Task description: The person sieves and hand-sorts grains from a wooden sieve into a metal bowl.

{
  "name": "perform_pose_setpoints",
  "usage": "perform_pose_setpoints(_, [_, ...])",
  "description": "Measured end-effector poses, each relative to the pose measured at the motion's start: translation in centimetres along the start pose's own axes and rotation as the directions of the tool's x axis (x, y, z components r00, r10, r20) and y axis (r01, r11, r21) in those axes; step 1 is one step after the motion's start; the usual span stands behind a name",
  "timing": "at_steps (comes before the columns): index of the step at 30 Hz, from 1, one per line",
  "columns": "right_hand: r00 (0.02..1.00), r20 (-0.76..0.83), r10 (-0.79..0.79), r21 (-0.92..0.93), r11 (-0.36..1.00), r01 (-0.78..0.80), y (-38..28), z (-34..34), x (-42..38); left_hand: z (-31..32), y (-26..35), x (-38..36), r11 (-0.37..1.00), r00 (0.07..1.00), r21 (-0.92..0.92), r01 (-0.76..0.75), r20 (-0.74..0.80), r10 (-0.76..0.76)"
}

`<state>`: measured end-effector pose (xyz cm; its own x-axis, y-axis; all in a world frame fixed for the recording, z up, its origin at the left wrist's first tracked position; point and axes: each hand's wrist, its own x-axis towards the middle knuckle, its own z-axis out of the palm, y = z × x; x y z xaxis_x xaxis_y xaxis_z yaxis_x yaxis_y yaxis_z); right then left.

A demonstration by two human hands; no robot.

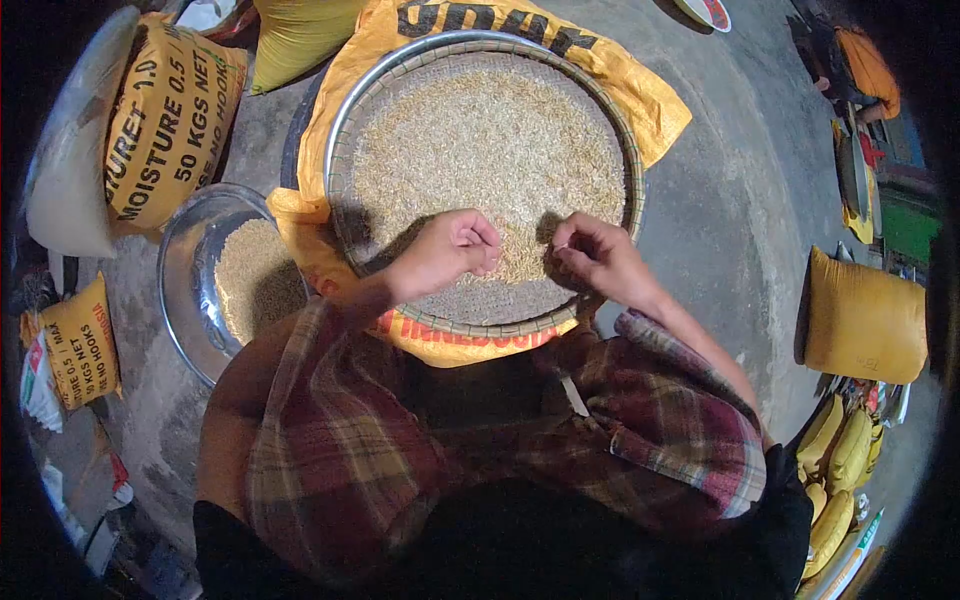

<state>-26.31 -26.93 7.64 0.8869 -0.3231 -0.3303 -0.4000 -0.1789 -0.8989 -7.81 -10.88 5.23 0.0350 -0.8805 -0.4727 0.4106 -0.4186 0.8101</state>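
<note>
A round woven winnowing tray (635,170) lies in front of my knees, covered with a spread of pale grain (490,150), browner toward its edges. Over the near left part of the grain hangs my left hand (455,250), its fingers curled closed. My right hand (598,258) is above the near right part, thumb and fingertips pinched together. Whatever either hand may hold is too small to make out. Beneath the tray a yellow woven sack (655,110) is spread out, and a silver metal rim (340,95) shows along the tray's far left edge.
Left of the tray stands a metal basin (180,260) with grain (255,270) in it. Full yellow sacks (175,125) stand at the left. On the right are another yellow sack (865,315) and several yellow bundles (850,450). Another person (868,70) is at the far right.
</note>
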Motion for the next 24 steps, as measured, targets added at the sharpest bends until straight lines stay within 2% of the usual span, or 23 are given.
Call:
perform_pose_setpoints(1, [1.0, 0.001, 0.0, 0.001, 1.0, 0.0, -0.3, 0.2, 0.1, 0.3, -0.5, 0.0, 0.988, 0.999, 0.149, -0.042, -0.026, 0.047])
perform_pose_setpoints(2, [0.994, 0.037, -0.103, -0.207, 0.972, 0.108, -0.8, 0.4, 0.2, 0.5, -0.8, 0.1, 0.952, 0.994, 0.296, -0.08, -0.046, 0.097])
perform_pose_setpoints(3, [0.976, 0.094, -0.196, -0.401, 0.89, 0.218, -1.7, 0.6, 0.3, 1.0, -0.1, 0.0, 0.952, 0.994, 0.294, -0.079, -0.048, 0.098])
perform_pose_setpoints(4, [0.975, 0.107, -0.194, -0.368, 0.903, 0.22, -3.1, 0.8, 0.3, 1.6, 1.2, -0.2, 0.839, 0.99, 0.53, -0.124, 0.005, 0.143])
perform_pose_setpoints(5, [0.975, 0.111, -0.195, -0.369, 0.903, 0.222, -2.8, 1.0, 0.3, 2.2, 1.9, -0.2, 0.667, 0.983, 0.727, -0.167, 0.067, 0.173])
perform_pose_setpoints(6, [0.972, 0.112, -0.206, -0.382, 0.894, 0.234, -2.1, 1.2, 0.4, 2.4, 0.7, 0.4, 0.567, 0.947, 0.78, -0.264, 0.098, 0.305])
perform_pose_setpoints(7, [0.969, 0.114, -0.217, -0.396, 0.885, 0.245, -1.7, 1.4, 0.4, 2.5, 0.1, 0.7, 0.569, 0.947, 0.779, -0.264, 0.096, 0.307])
perform_pose_setpoints(9, [0.968, 0.099, -0.232, -0.401, 0.881, 0.252, -1.4, 1.6, 0.5, 2.5, -0.5, 1.1, 0.379, 0.885, 0.839, -0.39, 0.229, 0.404])
perform_pose_setpoints(11, [0.965, 0.082, -0.248, -0.401, 0.878, 0.26, -1.4, 1.6, 0.6, 2.1, -0.5, 1.0, 0.382, 0.889, 0.846, -0.372, 0.207, 0.408])
perform_pose_setpoints(13, [0.981, -0.003, -0.195, -0.254, 0.949, 0.187, -1.3, 1.0, 0.6, 1.6, -0.1, 0.7, 0.384, 0.894, 0.852, -0.355, 0.189, 0.407])
perform_pose_setpoints(14, [0.997, -0.009, -0.08, -0.064, 0.995, 0.079, -0.6, 0.8, 0.7, 1.3, 0.0, 0.4, 0.601, 0.935, 0.746, -0.287, 0.081, 0.345])
perform_pose_setpoints(15, [0.997, -0.012, -0.079, -0.062, 0.995, 0.078, -0.7, 0.4, 0.9, 1.0, 0.0, 0.2, 0.78, 0.966, 0.593, -0.201, -0.011, 0.258])
perform_pose_setpoints(16, [0.993, 0.054, 0.106, 0.21, 0.971, -0.115, -1.2, 0.0, 1.0, 0.6, -0.3, 0.1, 0.779, 0.967, 0.593, -0.201, -0.008, 0.256])
perform_pose_setpoints(17, [0.951, 0.167, 0.26, 0.447, 0.84, -0.308, -1.6, -0.3, 1.1, 0.2, -0.9, 0.1, 0.93, 0.986, 0.34, -0.142, -0.034, 0.163])
perform_pose_setpoints(18, [0.968, 0.137, 0.21, 0.518, 0.818, -0.25, -1.8, 0.0, 1.1, 0.1, -1.2, 0.1, 0.996, 0.997, 0.058, -0.062, -0.033, 0.064])
perform_pose_setpoints(19, [0.968, 0.137, 0.21, 0.519, 0.817, -0.251, -1.5, 0.3, 1.1, 0.0, -1.4, 0.2, 0.996, 0.997, 0.058, -0.061, -0.033, 0.063])
perform_pose_setpoints(21, [0.986, 0.137, 0.095, 0.415, 0.898, -0.144, -0.5, 1.2, 1.2, 0.1, -1.7, 0.4, 0.977, 0.991, 0.193, -0.093, -0.077, 0.11])
perform_pose_setpoints(22, [0.995, 0.071, -0.066, 0.034, 0.997, 0.063, -0.8, 1.5, 1.1, 0.7, -0.2, 0.2, 0.977, 0.991, 0.191, -0.094, -0.079, 0.111])
perform_pose_setpoints(23, [0.996, 0.079, -0.05, -0.089, 0.994, 0.057, -1.7, 1.7, 0.9, 1.2, 1.3, -0.1, 0.887, 0.99, 0.452, -0.093, -0.052, 0.13])
perform_pose_setpoints(24, [0.988, 0.066, -0.141, -0.188, 0.971, 0.151, -2.0, 2.2, 1.0, 1.7, 2.4, -0.3, 0.73, 0.99, 0.677, -0.087, -0.023, 0.139])
